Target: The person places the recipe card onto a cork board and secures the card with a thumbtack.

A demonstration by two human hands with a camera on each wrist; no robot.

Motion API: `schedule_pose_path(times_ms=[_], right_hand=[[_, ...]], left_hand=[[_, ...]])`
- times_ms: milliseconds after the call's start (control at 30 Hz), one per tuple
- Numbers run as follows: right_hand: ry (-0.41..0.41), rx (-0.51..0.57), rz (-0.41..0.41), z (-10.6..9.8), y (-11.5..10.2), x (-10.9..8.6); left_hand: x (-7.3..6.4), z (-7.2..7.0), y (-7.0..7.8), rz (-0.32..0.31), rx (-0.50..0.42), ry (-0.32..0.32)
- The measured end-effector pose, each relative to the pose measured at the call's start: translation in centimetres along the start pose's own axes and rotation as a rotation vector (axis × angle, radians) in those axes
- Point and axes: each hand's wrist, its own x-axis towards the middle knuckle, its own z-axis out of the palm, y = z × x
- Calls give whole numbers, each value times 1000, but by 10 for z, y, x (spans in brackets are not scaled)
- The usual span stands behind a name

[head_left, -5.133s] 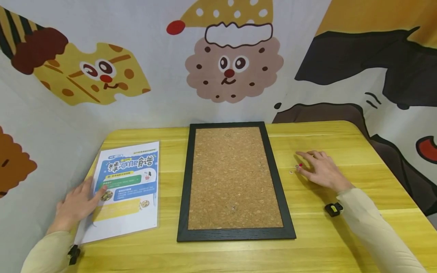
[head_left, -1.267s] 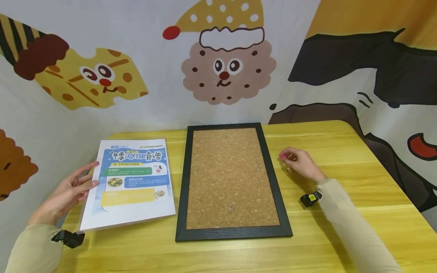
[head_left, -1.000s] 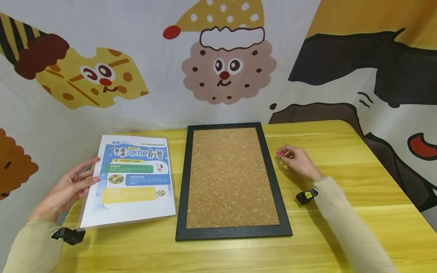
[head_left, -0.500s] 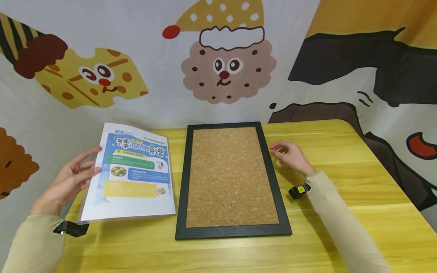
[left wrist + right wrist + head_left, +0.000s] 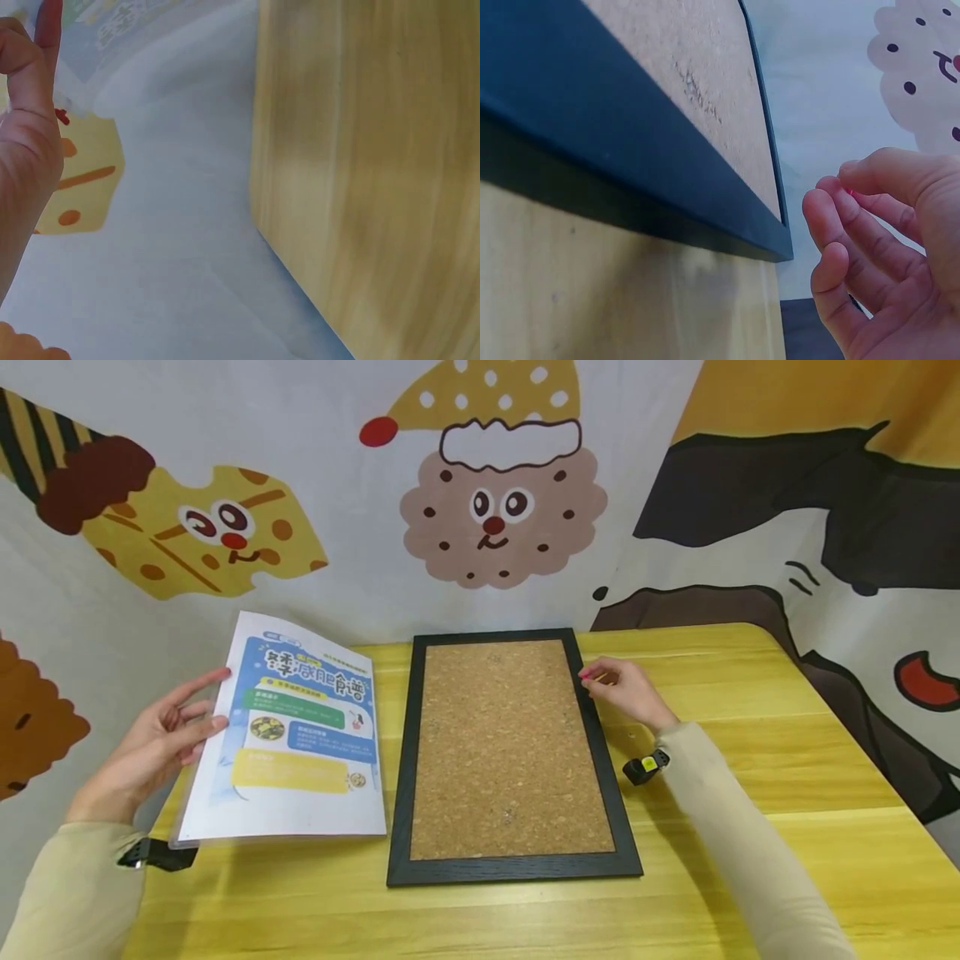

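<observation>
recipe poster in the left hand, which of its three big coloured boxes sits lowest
The large yellow box, nearest the bottom edge of the recipe poster; the green box and blue box are both higher.

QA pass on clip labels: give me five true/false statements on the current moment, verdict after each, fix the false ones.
1. The left hand holds the printed sheet at its left edge. True.
2. The printed sheet lies flat on the table. False: it is tilted, its far end raised.
3. The right hand pinches a small pink item. True.
4. The cork board has a white border. False: its frame is black.
5. The printed sheet is pinned to the cork board. False: it is held to the left of the board.
</observation>
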Motion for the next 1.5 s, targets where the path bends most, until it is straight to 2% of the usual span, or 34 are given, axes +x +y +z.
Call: schedule_pose_path(times_ms=[233,600,767,1000,1167,1500], right_hand=[[-9,1,-2,1,-5,5],[-21,-2,13,2,-13,11],[-29,33,0,0,-14,12],[-35,47,-5,-1,-15,12],[-44,83,-5,-1,-17,12],[-68,108,-22,-1,-25,19]], left_hand=[[3,9,11,32,14,6],[8,20,23,92,-5,-40],[14,26,19,105,-48,-95],[27,42,12,76,-87,-144],[40,57,4,103,-124,-217],[56,85,-13,111,-186,-252]])
